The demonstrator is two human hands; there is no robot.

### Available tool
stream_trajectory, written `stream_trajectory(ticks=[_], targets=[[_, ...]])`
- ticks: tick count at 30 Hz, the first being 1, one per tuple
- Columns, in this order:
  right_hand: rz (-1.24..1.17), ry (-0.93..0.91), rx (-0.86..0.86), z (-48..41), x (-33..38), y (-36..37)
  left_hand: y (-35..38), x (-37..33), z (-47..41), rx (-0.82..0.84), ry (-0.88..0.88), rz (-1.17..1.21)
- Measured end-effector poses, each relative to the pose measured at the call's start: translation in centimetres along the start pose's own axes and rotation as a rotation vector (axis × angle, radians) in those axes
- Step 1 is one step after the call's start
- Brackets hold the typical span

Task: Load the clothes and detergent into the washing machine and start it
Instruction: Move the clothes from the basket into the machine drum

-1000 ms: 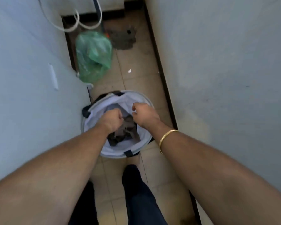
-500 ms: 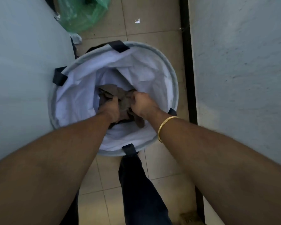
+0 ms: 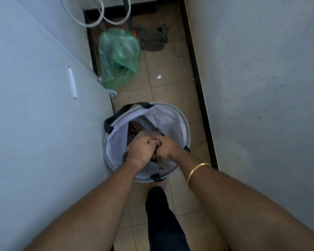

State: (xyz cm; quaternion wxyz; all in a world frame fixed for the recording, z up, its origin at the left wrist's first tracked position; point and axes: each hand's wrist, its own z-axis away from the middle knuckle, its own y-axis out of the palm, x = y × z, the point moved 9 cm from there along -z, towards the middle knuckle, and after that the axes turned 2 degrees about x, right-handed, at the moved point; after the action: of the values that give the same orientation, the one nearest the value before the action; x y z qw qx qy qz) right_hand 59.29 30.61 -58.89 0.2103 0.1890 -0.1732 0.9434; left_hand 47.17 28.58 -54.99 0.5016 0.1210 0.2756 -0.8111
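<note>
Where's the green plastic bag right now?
In the head view the green plastic bag sits on the floor against the left wall, beyond the laundry basket, just left of the mop head.

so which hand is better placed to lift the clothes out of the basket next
Neither clearly: the left hand and right hand are both fisted on the dark clothes over the laundry basket. A slight edge to the right, since the left arm runs close along the white panel.
</note>
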Motion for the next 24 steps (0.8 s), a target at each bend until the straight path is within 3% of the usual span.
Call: stream_trajectory(ticks=[4,7,9,12,14,16,19,22,24], targets=[[-0.012,-0.050,-0.066,6.8,4.7,-3.4,-3.7,-3.9,4.5,-0.053,0.000,0.277],[-0.145,-0.112,-0.124,12.2,7.7,-6.1,-6.3,-7.4,9.3,-0.078,-0.002,0.523],[-0.249,-0.171,-0.181,15.2,9.3,-7.8,-7.9,-10.0,12.2,-0.056,0.089,0.610],[-0.489,-0.240,-0.257,20.9,11.9,-9.8,-11.7,-14.3,18.5,-0.029,0.326,0.443],[-0.673,-0.318,-0.316,25.0,14.5,-11.4,-14.3,-16.3,22.9,-0.057,0.441,0.120],[-0.852,-0.390,-0.337,29.1,17.0,-12.4,-15.5,-17.2,26.8,-0.040,0.518,-0.055],[-0.990,-0.517,-0.342,34.3,20.6,-12.9,-16.9,-18.2,32.2,-0.012,0.579,0.066],[-1.037,-0.681,-0.360,39.1,24.7,-13.0,-20.2,-18.9,36.8,-0.149,0.683,0.293],[-0.944,-0.783,-0.438,42.5,28.0,-13.4,-23.1,-19.1,39.9,-0.233,0.706,0.408]])
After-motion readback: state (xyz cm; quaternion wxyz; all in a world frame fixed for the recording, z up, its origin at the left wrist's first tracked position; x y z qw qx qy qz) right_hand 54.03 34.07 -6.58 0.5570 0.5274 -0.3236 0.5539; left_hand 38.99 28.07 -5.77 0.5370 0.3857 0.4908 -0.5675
